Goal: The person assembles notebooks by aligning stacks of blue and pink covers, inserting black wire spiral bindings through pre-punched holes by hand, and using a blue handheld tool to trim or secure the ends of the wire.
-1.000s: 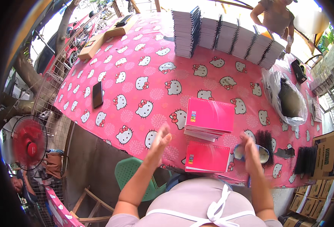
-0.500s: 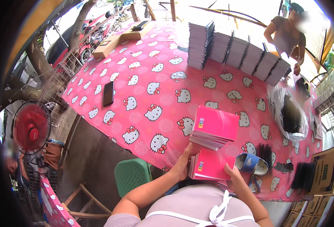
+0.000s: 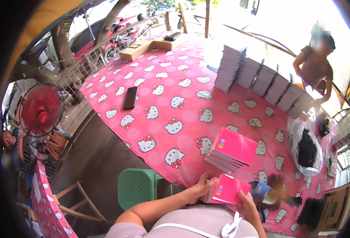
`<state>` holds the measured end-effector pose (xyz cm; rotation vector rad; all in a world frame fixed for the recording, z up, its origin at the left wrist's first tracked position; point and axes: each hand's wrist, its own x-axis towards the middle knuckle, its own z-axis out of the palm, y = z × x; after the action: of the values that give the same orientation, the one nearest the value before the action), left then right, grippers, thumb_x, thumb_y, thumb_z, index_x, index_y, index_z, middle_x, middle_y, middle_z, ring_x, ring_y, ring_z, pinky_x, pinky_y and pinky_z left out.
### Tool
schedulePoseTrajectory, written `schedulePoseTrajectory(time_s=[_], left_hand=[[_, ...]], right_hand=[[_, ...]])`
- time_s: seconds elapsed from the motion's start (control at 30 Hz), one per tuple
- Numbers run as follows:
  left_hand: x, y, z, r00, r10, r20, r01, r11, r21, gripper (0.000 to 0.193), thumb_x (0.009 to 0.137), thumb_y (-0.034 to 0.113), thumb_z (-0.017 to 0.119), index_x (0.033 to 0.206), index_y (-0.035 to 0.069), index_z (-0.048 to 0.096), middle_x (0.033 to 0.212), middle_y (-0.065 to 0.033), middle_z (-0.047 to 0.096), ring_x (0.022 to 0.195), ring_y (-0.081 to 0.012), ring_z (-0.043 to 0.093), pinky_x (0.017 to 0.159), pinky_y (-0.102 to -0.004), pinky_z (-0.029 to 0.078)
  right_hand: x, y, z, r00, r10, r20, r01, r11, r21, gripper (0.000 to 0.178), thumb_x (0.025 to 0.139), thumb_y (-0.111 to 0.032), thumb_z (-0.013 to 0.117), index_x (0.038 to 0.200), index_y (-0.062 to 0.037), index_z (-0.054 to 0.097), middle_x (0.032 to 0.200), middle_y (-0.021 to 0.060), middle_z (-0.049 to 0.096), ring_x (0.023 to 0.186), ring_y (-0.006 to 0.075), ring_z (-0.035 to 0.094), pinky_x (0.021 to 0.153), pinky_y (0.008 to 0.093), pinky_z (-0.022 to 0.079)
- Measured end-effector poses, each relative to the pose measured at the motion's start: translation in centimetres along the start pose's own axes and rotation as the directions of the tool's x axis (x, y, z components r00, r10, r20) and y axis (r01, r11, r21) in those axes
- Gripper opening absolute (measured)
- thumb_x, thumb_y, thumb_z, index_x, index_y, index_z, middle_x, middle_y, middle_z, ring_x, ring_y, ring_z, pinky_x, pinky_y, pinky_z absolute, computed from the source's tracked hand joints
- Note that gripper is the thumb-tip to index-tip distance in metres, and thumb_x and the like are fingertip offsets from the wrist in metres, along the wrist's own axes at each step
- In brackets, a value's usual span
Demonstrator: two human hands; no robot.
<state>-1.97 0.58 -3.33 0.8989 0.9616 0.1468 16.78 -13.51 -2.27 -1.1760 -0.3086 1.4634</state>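
My left hand (image 3: 200, 187) and my right hand (image 3: 247, 201) both grip a pink notebook (image 3: 228, 189) at the near edge of the table. The left hand holds its left side, the right hand its lower right corner. Just beyond it lies a stack of pink notebooks (image 3: 230, 149) on the pink cat-patterned tablecloth (image 3: 171, 103). A blue roll of tape (image 3: 261, 191) sits right of the held notebook.
Rows of dark-spined notebook stacks (image 3: 262, 79) stand at the far side. A black phone (image 3: 130, 97) lies at the left. A clear bag of black pieces (image 3: 306, 148) sits right. Another person (image 3: 314, 67) stands beyond the table. A green plastic stool (image 3: 137, 186) and a red fan (image 3: 40, 109) are left.
A second ago both hands were apart and empty above the lower notebook. They then closed on it, and it now sits lower and nearer to me.
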Motion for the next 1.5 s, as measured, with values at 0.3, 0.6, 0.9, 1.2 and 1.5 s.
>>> schedulePoseTrajectory(time_s=[0.3, 0.6, 0.9, 1.2, 1.5], left_hand=[[-8.5, 9.5, 1.9, 0.931, 0.231, 0.283, -0.249, 0.968, 0.029, 0.115, 0.073, 0.048, 0.078, 0.146, 0.006, 0.0, 0.132, -0.0209, 0.039, 0.12, -0.0279, 0.048, 0.097, -0.0431, 0.044], [-3.3, 24.3, 2.6, 0.876, 0.235, 0.42, -0.184, 0.97, -0.159, 0.064, 0.081, 0.05, 0.065, 0.126, 0.007, 0.048, 0.117, -0.0114, 0.059, 0.105, -0.0228, 0.06, 0.088, -0.043, 0.05], [0.2, 24.4, -0.2, 0.967, 0.091, 0.238, -0.105, 0.993, 0.049, 0.062, 0.084, 0.047, 0.061, 0.13, 0.008, 0.048, 0.125, -0.0114, 0.057, 0.114, -0.0202, 0.054, 0.093, -0.0367, 0.042], [-12.1, 22.4, 3.3, 0.137, 0.771, 0.622, -0.917, 0.336, -0.214, 0.043, 0.091, 0.023, 0.058, 0.124, -0.003, 0.051, 0.13, -0.0187, 0.049, 0.129, -0.0323, 0.04, 0.106, -0.047, 0.032], [-16.8, 19.2, 10.9, -0.289, 0.85, 0.44, -0.544, 0.232, -0.806, 0.068, 0.099, 0.052, 0.029, 0.095, 0.002, 0.073, 0.115, -0.0231, 0.064, 0.129, -0.0419, 0.034, 0.11, -0.0583, 0.011]], right_hand=[[-5.8, -8.7, 5.9, 0.99, -0.144, 0.011, 0.143, 0.989, 0.029, 0.056, 0.09, -0.023, 0.064, 0.135, 0.0017, 0.04, 0.122, 0.0129, 0.057, 0.111, 0.0217, 0.058, 0.095, 0.0401, 0.048], [2.1, -21.5, 8.9, 0.99, -0.044, 0.133, 0.055, 0.995, -0.085, 0.057, 0.092, -0.047, 0.057, 0.129, -0.0045, 0.048, 0.126, 0.0121, 0.056, 0.118, 0.0242, 0.054, 0.097, 0.0475, 0.044], [6.2, -20.2, 7.9, 0.996, 0.087, 0.019, -0.083, 0.983, -0.165, 0.068, 0.088, -0.054, 0.058, 0.136, -0.0096, 0.042, 0.135, 0.0108, 0.047, 0.128, 0.0253, 0.043, 0.103, 0.0528, 0.035], [-5.2, -20.8, 11.5, 0.177, -0.772, 0.611, 0.965, 0.259, 0.049, 0.049, 0.09, -0.042, 0.061, 0.099, 0.0062, 0.06, 0.103, 0.0221, 0.06, 0.09, 0.0305, 0.058, 0.083, 0.0363, 0.045], [-15.2, -17.5, 18.3, 0.427, -0.878, 0.214, 0.891, 0.368, -0.268, 0.032, 0.083, -0.022, 0.06, 0.053, -0.0177, 0.053, 0.063, -0.002, 0.056, 0.058, 0.0136, 0.044, 0.061, 0.038, 0.042]])
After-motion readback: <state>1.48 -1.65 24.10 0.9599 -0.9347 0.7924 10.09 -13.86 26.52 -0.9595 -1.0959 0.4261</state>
